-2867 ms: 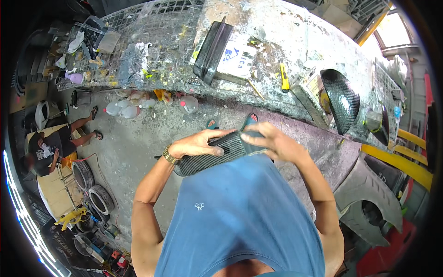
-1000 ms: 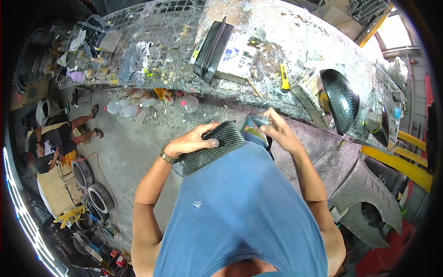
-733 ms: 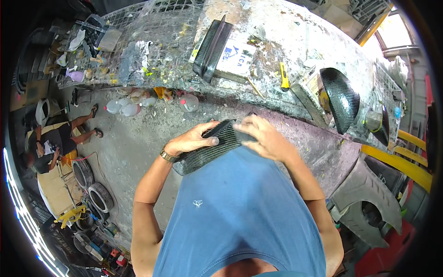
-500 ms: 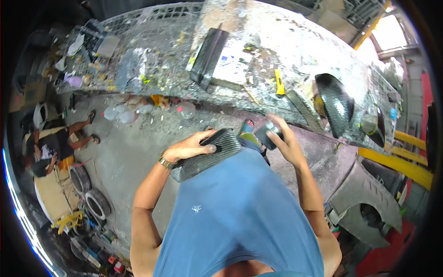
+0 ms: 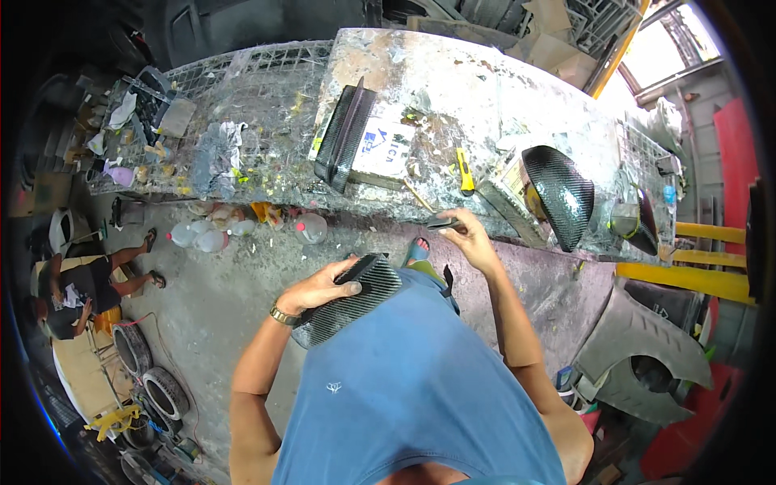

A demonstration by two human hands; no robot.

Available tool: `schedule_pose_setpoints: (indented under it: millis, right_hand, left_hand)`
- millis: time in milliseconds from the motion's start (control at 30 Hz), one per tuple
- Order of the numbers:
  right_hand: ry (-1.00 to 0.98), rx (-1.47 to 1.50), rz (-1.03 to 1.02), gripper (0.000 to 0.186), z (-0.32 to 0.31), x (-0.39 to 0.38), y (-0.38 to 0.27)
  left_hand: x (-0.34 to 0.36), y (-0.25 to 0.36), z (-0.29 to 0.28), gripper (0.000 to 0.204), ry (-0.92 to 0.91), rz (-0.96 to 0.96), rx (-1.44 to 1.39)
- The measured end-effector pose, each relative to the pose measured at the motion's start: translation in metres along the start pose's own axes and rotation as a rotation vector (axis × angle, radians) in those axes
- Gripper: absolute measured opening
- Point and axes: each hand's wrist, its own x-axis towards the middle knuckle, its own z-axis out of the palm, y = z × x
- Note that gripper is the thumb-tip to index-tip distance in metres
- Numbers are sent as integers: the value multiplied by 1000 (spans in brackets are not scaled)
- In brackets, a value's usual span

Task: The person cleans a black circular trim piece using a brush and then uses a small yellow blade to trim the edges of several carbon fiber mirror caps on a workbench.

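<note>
My left hand [image 5: 322, 291] is closed on the edge of a carbon-fibre part [image 5: 360, 305], a woven black panel resting against the front of my blue shirt. The thumb lies on top of the panel and the fingers are mostly hidden beneath it. Out by the bench's near edge, my right hand [image 5: 469, 238] pinches a small dark flat piece [image 5: 441, 222] between thumb and fingers. What that piece is made of does not show. On the bench, beyond the right hand, lies a yellow utility knife [image 5: 465, 171].
The paint-stained workbench [image 5: 485, 89] runs across the front. A long carbon-fibre piece [image 5: 346, 137] lies on it at left, a curved one [image 5: 562, 198] at right. Plastic bottles [image 5: 310, 229] stand below. A person [image 5: 77, 287] sits at far left; a grey car fender [image 5: 647, 343] leans at right.
My right hand has moved away from my body toward the bench with the dark piece, now turned nearly edge-on. My left hand still holds the carbon-fibre part. The view has tilted up.
</note>
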Motion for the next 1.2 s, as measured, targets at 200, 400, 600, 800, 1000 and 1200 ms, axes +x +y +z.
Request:
schedule_pose_setpoints:
  millis: [200,400,600,800,1000,1200]
  right_hand:
    - [369,-615,-153,24,-8,3,27]
    - [132,12,55,28,-2,5,22]
    - [-180,315,-4,28,23,2,-1]
    - [-238,272,131,35,39,2,-8]
    - [-193,473,141,37,46,12,8]
    - [-75,176,-2,20,33,9,-8]
  left_hand:
    - [-4,0,1,62,20,-4,-9]
    - [-8,4,2,64,44,-18,33]
    - [-9,-13,1,67,35,-9,-50]
    - [-18,-23,-13,64,77,-157,-324]
    - [-19,-19,-46,65,153,-156,-313]
    - [-45,-1,-112,61,441,167,-184]
